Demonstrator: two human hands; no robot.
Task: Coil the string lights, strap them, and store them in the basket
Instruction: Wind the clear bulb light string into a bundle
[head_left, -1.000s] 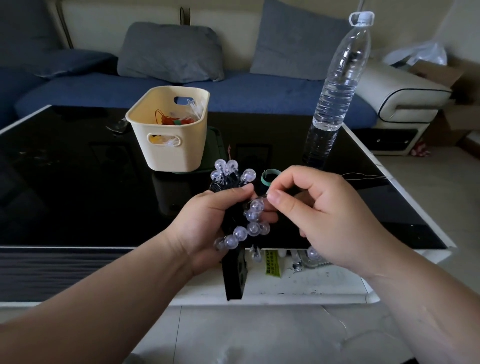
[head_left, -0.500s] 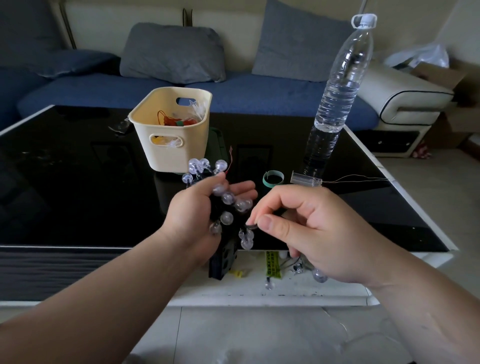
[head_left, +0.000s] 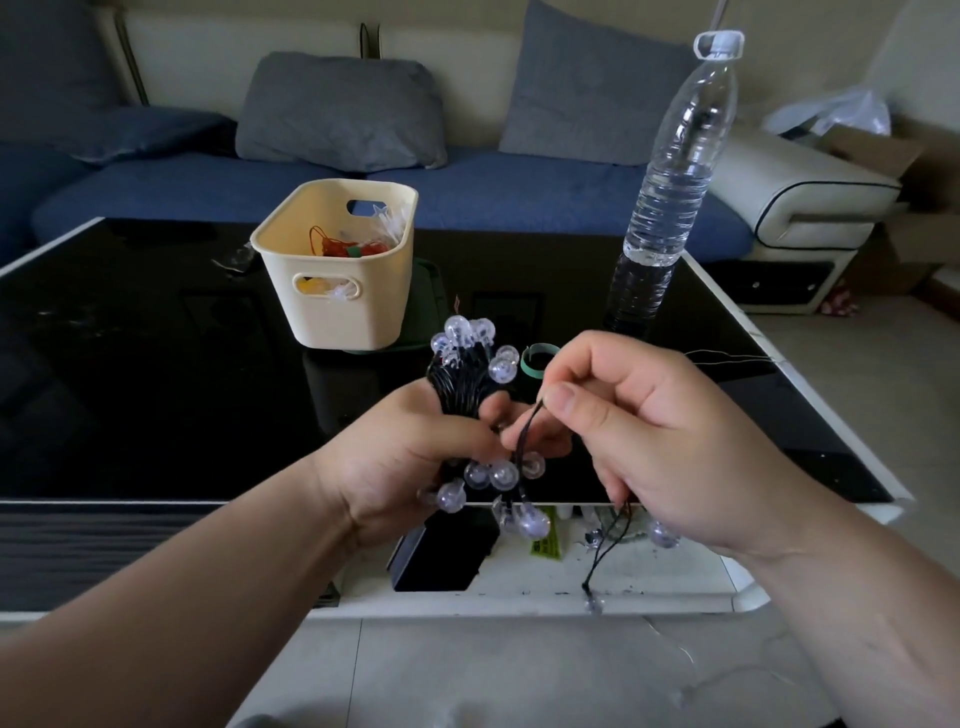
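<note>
Head view: left hand, fingers curled round coiled bundle of string lights, held above near edge of tabletop. Right hand beside it, thumb and forefinger pinched on loose black strand of same lights, tail hanging below. Basket stands on tabletop beyond bundle, green band just right of it. Water bottle upright further right.
</note>
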